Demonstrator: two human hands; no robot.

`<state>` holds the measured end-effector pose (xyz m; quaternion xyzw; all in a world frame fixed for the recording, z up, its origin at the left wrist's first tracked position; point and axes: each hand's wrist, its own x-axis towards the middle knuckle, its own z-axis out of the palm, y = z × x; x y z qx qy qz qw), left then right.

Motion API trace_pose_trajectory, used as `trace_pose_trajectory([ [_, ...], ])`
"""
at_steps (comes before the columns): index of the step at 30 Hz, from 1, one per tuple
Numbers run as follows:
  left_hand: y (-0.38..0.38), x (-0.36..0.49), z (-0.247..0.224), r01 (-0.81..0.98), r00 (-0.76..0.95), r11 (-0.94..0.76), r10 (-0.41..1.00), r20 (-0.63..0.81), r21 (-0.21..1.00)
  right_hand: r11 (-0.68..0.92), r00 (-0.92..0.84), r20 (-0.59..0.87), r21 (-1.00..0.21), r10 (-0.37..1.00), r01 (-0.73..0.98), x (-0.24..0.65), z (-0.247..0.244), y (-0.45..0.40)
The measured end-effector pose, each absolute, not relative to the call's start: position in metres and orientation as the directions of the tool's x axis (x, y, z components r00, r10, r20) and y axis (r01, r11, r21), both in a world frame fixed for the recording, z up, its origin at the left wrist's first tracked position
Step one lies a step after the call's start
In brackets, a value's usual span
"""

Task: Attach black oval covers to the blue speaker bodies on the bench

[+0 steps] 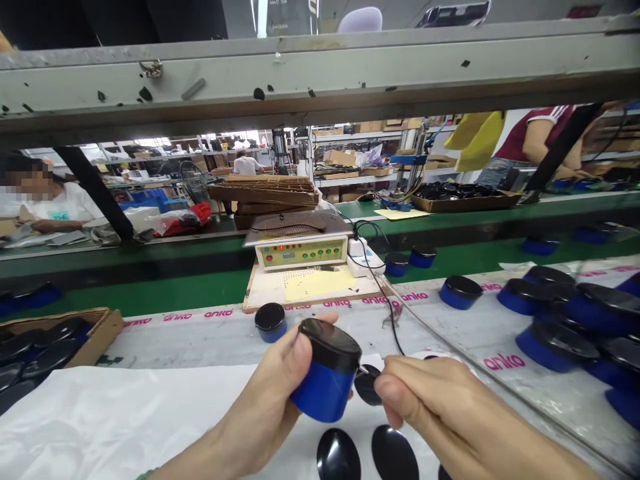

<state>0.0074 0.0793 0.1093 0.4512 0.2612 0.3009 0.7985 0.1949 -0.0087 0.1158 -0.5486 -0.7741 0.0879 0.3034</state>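
Observation:
My left hand [283,373] is wrapped round a short round container [327,380] with a blue body and a glossy black top, holding it tilted over the bench. My right hand [430,393] pinches a thin metal-tipped tool [364,370], mostly hidden by the fingers. Its tip is at the side of the container, near the seam between black and blue; whether it touches I cannot tell. Below the hands, glossy black oval discs [339,457] lie on a white sheet [165,413]. Another blue and black container [271,323] stands just beyond my left hand.
Several similar containers [557,343] crowd the right side. A cardboard box [107,337] of black pieces is at left. Ahead sits a control box [303,253] with buttons; its cables and a grey cord [480,367] cross the bench. A shelf beam [320,73] spans overhead. Co-workers sit beyond.

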Motion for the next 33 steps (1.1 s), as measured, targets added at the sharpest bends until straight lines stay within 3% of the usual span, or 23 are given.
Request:
trace_pose_trajectory([
  [3, 0.08, 0.004, 0.106, -0.124, 0.659, 0.17, 0.751, -0.047, 0.978, 0.353, -0.208, 0.392, -0.346, 0.896, 0.869, 0.197, 0.118, -0.009],
  [5, 0.078, 0.004, 0.108, -0.041, 0.642, 0.01, 0.766, 0.019, 0.999, 0.343, -0.217, 0.445, -0.223, 0.869, 0.913, 0.197, 0.118, -0.009],
  [7, 0.075, 0.005, 0.113, 0.002, 0.622, -0.095, 0.779, 0.073, 0.995, 0.347, -0.228, 0.469, -0.183, 0.853, 0.92, 0.196, 0.118, -0.008],
  [11, 0.069, 0.009, 0.12, -0.061, 0.603, -0.034, 0.796, 0.064, 0.998, 0.441, -0.262, 0.543, -0.231, 0.798, 0.867, 0.196, 0.117, -0.008],
  [15, 0.069, 0.013, 0.124, -0.133, 0.582, -0.041, 0.806, 0.112, 0.99, 0.488, -0.252, 0.707, -0.149, 0.66, 0.86, 0.194, 0.117, -0.008],
  [19, 0.07, 0.014, 0.124, -0.123, 0.605, -0.063, 0.786, 0.125, 0.99, 0.482, -0.271, 0.679, -0.14, 0.682, 0.865, 0.194, 0.115, -0.007],
  [24, 0.074, 0.009, 0.115, 0.002, 0.592, -0.279, 0.774, 0.224, 0.96, 0.462, -0.233, 0.705, -0.151, 0.67, 0.874, 0.192, 0.107, -0.005],
  [27, 0.079, 0.007, 0.111, 0.147, 0.629, -0.604, 0.668, 0.397, 0.783, 0.433, -0.196, 0.579, -0.305, 0.791, 0.848, 0.195, 0.1, -0.002],
  [30, 0.081, 0.008, 0.11, 0.222, 0.641, -0.91, 0.407, 0.651, 0.35, 0.396, -0.186, 0.445, -0.443, 0.876, 0.805, 0.2, 0.093, 0.001],
  [33, 0.075, 0.01, 0.109, 0.2, 0.612, -0.98, 0.105, 0.784, -0.025, 0.449, -0.188, 0.49, -0.495, 0.851, 0.744, 0.201, 0.092, 0.003],
])
